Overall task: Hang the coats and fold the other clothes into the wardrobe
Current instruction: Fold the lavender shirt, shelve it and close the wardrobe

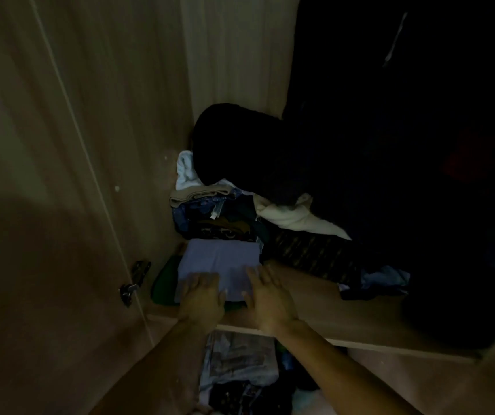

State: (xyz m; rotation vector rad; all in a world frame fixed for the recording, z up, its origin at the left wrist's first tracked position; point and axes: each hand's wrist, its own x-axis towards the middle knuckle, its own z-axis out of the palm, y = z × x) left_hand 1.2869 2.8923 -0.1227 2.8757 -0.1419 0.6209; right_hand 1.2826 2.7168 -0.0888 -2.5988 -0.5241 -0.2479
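Observation:
A folded pale lilac garment (pixel 219 262) lies on the wooden wardrobe shelf (pixel 345 313), on top of a green garment (pixel 165 283). My left hand (pixel 201 298) rests flat on its near left edge, fingers spread. My right hand (pixel 265 296) lies flat on its near right corner and the shelf. Neither hand grips anything. Behind it sits a stack of folded clothes (pixel 210 214), dark and patterned, with beige and white pieces on top. Dark coats (pixel 389 115) hang at the right and hide the back of the shelf.
The wardrobe's left wall (pixel 105 130) stands close beside the stack, with a metal hinge (pixel 134 283) low on it. More clothes (pixel 240 363) lie on the lower shelf. Loose dark and blue garments (pixel 380 280) sprawl on the shelf at the right.

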